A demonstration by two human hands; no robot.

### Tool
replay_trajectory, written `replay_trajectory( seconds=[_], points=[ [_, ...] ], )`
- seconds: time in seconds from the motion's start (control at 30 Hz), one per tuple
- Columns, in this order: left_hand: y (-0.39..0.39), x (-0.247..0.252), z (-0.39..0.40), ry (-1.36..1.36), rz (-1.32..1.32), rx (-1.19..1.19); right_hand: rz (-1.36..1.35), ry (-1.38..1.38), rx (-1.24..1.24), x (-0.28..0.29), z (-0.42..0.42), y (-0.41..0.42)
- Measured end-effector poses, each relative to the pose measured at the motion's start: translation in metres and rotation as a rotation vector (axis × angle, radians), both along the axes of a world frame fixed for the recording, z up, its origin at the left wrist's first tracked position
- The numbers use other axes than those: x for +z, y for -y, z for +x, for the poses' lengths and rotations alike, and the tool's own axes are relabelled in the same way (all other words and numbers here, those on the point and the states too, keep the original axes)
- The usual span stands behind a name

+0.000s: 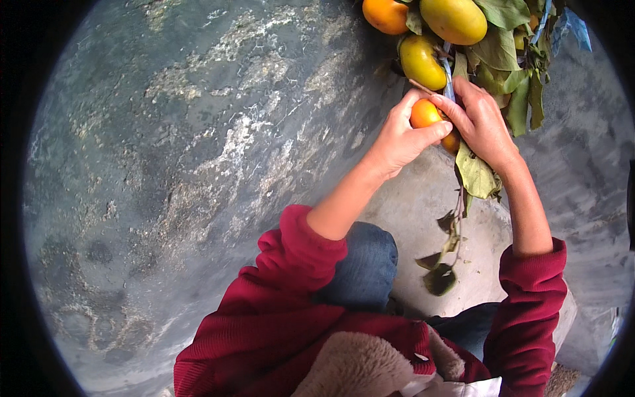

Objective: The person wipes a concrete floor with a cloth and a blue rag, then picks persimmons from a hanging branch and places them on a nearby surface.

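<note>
My left hand [404, 136] is closed around an orange persimmon [424, 113], its thumb pressed across the fruit's lower side. My right hand [478, 116] meets it from the right, thumb and fingers at a thin brown twig and a pale blue plastic strip [449, 88]. Part of another orange fruit [450, 142] shows just below my left thumb. Right above the hands hangs a yellow-green persimmon [422, 62], with a larger one [454, 20] and an orange one [386, 15] higher up. Green leaves [476, 171] hang beneath my right hand. The exact fingertip contact is partly hidden.
A rough grey wall [223, 149] with flaking patches fills the left side. More leaves [518, 101] and a blue plastic scrap [570, 30] hang at the upper right. A thin stem with drooping leaves [440, 279] trails over a pale concrete surface [397, 208] near my knees.
</note>
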State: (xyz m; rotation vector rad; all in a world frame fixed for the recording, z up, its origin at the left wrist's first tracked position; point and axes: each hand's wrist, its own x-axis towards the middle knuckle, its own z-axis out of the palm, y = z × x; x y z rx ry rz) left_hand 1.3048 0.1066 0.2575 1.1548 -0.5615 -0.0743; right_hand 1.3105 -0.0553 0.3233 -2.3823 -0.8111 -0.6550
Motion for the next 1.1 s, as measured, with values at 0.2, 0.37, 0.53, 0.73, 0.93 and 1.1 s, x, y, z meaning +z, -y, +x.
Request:
replay_trajectory(
  seconds=[0.2, 0.37, 0.53, 0.73, 0.93, 1.1],
  points=[
    [-0.004, 0.003, -0.002, -0.192, -0.088, -0.090, -0.098, 0.101, 0.011, 0.003, 0.002, -0.001],
    [-0.005, 0.014, -0.006, -0.199, -0.046, -0.098, 0.144, -0.418, 0.118, 0.007, 0.005, 0.004],
    [-0.013, 0.009, -0.002, -0.149, -0.092, -0.209, 0.279, -0.634, 0.262, 0.010, 0.000, -0.002],
    [-0.012, 0.007, 0.003, -0.146, -0.175, -0.273, 0.384, -0.758, 0.329, 0.015, -0.005, -0.003],
    [-0.016, 0.003, 0.007, -0.150, -0.195, -0.311, 0.321, -0.756, 0.258, 0.012, 0.003, -0.003],
    [-0.020, 0.001, 0.009, -0.147, -0.208, -0.333, 0.389, -0.794, 0.289, 0.013, -0.002, -0.008]
  ],
)
